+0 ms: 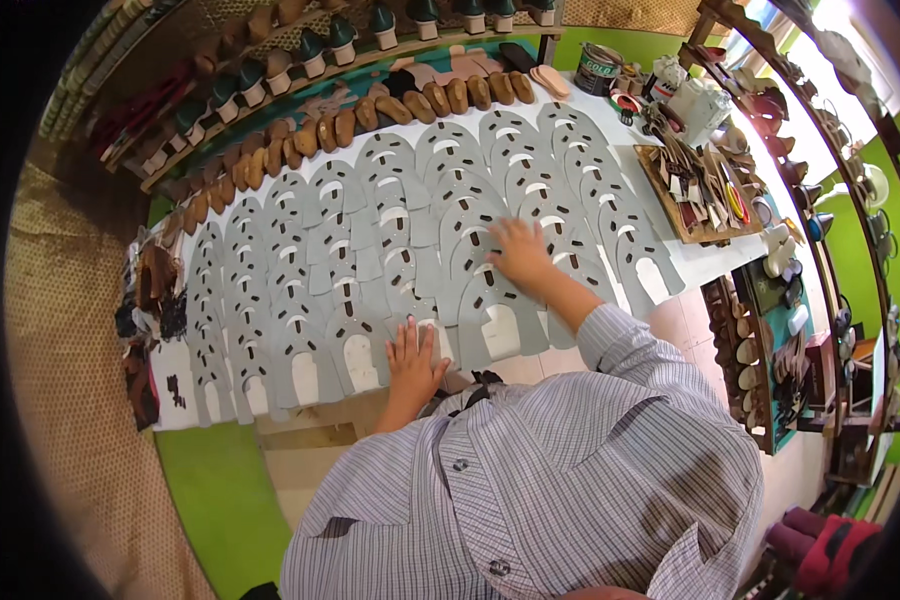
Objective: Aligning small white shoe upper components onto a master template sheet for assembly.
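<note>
"Pieces [467, 345], in the head view: where are they?"

"Grey and arched, they cover the table [690, 272] from nine o'clock to two, overlapping, probably to save room while leaving each dark patch [475, 239] exposed."

"And the hands?"

"The left hand [415, 368], at seven o'clock, lies palm-down by the near edge, fingers apart, perhaps for support. The right hand [522, 255], at two, is blurred over the pieces; its fingers look spread, but I cannot tell whether they touch."

"Surface and room?"

"White tabletop; wooden shoe forms [345, 130] line up at eleven, a board [745, 228] bearing straps [705, 180] at two, green wall [855, 218] at three."
</note>
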